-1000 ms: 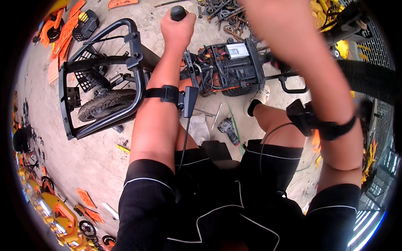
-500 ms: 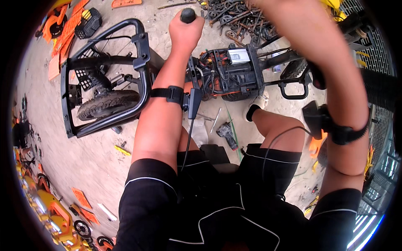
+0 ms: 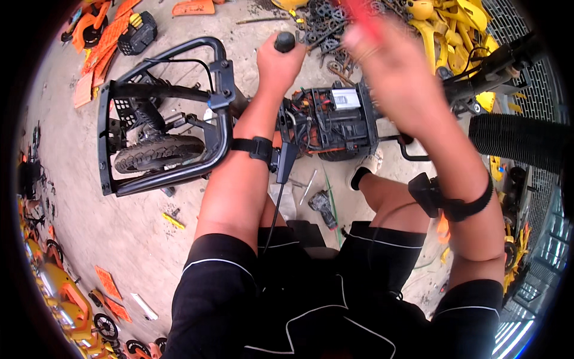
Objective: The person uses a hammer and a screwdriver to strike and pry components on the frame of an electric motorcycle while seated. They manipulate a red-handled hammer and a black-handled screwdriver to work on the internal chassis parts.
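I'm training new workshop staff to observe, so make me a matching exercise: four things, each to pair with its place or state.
Things:
1. left hand
2. right hand
3. cordless power tool
4. yellow parts

Places and states:
A. on the floor, seen between the legs
B. closed around a black-ended handle
C. heaped toward the picture's upper right
D. blurred, with a red thing at its fingers

Pairs: 1-B, 2-D, 3-A, 4-C
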### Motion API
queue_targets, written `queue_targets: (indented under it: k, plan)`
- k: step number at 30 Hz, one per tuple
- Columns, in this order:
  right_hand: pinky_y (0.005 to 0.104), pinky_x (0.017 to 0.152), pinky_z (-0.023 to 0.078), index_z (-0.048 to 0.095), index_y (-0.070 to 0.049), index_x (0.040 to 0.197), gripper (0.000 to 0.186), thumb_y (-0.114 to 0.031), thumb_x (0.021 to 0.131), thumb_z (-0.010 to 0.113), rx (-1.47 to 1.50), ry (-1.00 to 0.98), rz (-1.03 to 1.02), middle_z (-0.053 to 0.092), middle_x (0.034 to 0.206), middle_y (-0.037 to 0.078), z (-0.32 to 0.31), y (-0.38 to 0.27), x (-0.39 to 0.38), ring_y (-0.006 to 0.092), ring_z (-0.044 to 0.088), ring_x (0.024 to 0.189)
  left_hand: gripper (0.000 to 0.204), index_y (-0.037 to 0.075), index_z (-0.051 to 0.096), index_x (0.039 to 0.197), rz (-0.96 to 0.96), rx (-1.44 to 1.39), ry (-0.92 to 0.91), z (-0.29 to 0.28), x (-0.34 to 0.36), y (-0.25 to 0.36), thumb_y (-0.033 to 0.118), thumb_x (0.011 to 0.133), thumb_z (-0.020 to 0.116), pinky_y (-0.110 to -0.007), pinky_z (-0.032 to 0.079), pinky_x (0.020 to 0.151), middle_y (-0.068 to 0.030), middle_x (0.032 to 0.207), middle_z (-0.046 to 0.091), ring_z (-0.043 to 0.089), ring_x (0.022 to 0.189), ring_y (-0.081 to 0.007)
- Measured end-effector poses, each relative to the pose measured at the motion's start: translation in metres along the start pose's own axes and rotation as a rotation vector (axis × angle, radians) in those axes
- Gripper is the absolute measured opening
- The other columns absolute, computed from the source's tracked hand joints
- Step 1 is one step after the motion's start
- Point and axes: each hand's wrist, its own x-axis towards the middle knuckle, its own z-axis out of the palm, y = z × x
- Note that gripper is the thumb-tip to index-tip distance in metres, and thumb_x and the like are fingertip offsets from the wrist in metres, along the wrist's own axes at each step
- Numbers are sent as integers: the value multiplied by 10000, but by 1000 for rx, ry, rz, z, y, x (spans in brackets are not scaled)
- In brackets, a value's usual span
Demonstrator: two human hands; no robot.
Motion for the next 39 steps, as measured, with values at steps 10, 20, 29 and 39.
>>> queue_targets:
  k: [10, 20, 29, 39]
  plan:
    - [488, 707, 486, 560, 38, 996, 396, -358, 980, 567, 93, -68, 105, 634, 808, 247, 2, -2, -12, 457, 612, 751, 95, 26, 612, 765, -52, -19, -7, 4, -1, 8, 101, 752, 668, -286, 460, 593, -15, 643, 588, 536, 596, -102]
    - [413, 723, 502, 605, 50, 1054, 368, -308, 982, 560, -28, -105, 140, 654, 821, 211, 0, -5, -9, 342, 639, 752, 106, 31, 609, 768, -35, 24, -16, 5, -3, 8, 115, 746, 670, -305, 469, 628, -30, 661, 594, 540, 621, -129]
    - [388, 658, 465, 609, 25, 1072, 388, -352, 984, 576, 44, 34, 51, 595, 784, 134, -12, -22, -2, 280, 581, 722, 75, 36, 607, 744, -54, -44, 5, -1, 1, -6, 86, 739, 662, -291, 452, 578, -13, 608, 569, 520, 573, -107]
    - [428, 731, 497, 597, 26, 1065, 372, -335, 981, 566, 80, 29, 150, 648, 851, 232, -18, -25, -12, 387, 641, 818, 99, 30, 620, 777, -44, -13, -4, -1, -5, 0, 111, 747, 668, -302, 465, 615, -22, 648, 587, 533, 615, -113]
